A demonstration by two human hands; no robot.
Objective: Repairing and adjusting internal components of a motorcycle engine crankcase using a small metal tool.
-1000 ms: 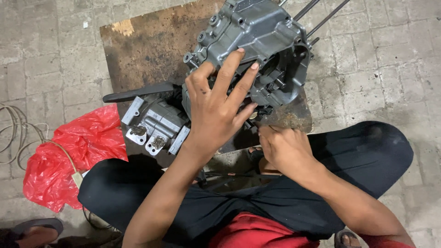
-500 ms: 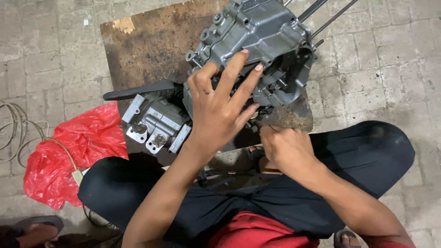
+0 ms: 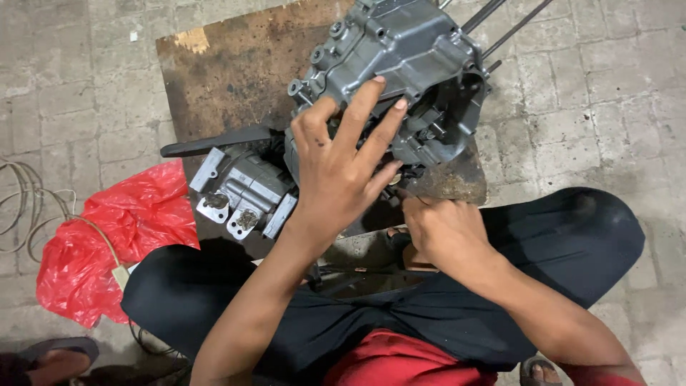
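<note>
Seen from above, a seated person in dark trousers works at a grey metal engine casing (image 3: 400, 64) resting on a worn brown wooden board (image 3: 236, 71), which lies on a paved brick floor (image 3: 71, 78). The left hand (image 3: 343, 168) presses flat on the casing, fingers (image 3: 361, 114) spread wide across its near side. The right hand (image 3: 443, 229) is curled at the board's near edge, just below the casing; what it grips is hidden. Left of the left hand lies a smaller grey metal part (image 3: 246, 193) with a black lever (image 3: 214, 141). A crumpled red plastic bag (image 3: 118, 236) sits on the floor beside the knee, with pale cable (image 3: 21, 207) nearby.
</note>
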